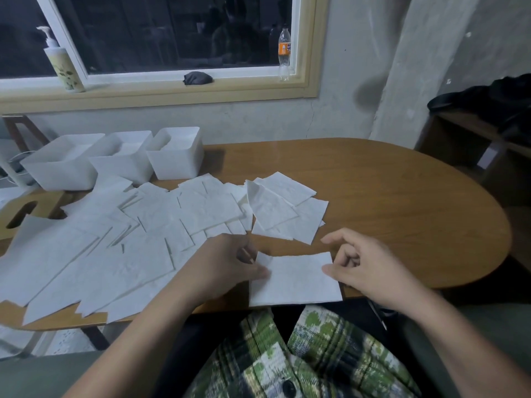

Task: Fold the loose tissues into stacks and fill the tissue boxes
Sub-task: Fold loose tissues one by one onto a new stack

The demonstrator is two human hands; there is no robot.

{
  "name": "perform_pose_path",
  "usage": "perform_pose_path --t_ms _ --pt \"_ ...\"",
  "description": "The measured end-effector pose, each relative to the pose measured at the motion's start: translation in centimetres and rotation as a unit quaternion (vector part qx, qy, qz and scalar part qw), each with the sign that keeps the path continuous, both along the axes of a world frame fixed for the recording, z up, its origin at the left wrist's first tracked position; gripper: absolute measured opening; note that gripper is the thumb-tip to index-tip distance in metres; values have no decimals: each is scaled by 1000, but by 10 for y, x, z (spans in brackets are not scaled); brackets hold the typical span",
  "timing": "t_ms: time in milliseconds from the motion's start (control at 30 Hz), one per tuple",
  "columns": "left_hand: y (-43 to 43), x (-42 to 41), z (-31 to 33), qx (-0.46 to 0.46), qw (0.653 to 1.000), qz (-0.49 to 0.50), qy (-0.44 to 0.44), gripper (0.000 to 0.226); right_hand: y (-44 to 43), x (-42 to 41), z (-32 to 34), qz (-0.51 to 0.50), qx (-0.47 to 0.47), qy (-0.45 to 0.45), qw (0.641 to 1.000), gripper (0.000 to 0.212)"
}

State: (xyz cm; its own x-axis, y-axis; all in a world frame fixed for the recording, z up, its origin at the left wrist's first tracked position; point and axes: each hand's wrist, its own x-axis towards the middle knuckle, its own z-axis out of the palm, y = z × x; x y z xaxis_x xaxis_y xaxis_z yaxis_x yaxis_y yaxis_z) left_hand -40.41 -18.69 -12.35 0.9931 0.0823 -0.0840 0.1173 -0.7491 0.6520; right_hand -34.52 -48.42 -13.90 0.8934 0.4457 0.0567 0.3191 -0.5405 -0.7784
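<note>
Green plaid cloth [316, 354] covers the lap nearest us, and just beyond it a folded tissue [296, 280] lies on the near edge of the tabletop [402, 202], its near edge hanging slightly over. The left hand [230, 262] pinches the tissue's left edge, thumb on top and fingers [244, 254] curled at the far-left corner. The right hand [365, 268] touches the right edge with its thumb tip. Its other fingers [349, 255] curl loosely above the paper, and we cannot tell whether they grip it. We judge that holding both ends keeps the sheet taut and square for the next crease.

Left of the hands, the loose tissues [115, 248] are spread in one overlapping layer, probably so each can be lifted singly. Farther out, near the middle, smaller squares [284, 208] overlap in a rough pile. They look like folded pieces set aside for stacking.

At the far left stand three white tissue boxes [175, 165], open-topped and side by side, within reach for filling. We cannot make out how full they are. A wooden lid [20, 214] with a slot lies at the left edge, partly under the sheets. We judge the task is early, with most tissues unfolded.
</note>
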Motion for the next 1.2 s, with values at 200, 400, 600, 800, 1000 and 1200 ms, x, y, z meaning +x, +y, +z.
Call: perform_pose_path --t_ms 200,400,600,800,1000,1200 --pt "1 1 5 53 999 -9 -5 33 2 1 -4 -12 -1 -12 1000 40" --pt "14 27 11 91 994 8 -54 13 5 5 -8 -45 55 -77 994 29" --pt "11 71 6 183 970 -40 -158 6 8 7 -14 -52 71 -108 990 21" --pt "-11 94 -3 230 952 -72 -187 16 7 4 -16 -55 75 -112 989 19" --pt "-29 105 -1 302 938 -88 -147 24 6 3 -16 -49 70 -115 990 16" --pt "-35 113 4 353 922 -85 -132 20 7 3 -15 -48 74 -111 990 15"
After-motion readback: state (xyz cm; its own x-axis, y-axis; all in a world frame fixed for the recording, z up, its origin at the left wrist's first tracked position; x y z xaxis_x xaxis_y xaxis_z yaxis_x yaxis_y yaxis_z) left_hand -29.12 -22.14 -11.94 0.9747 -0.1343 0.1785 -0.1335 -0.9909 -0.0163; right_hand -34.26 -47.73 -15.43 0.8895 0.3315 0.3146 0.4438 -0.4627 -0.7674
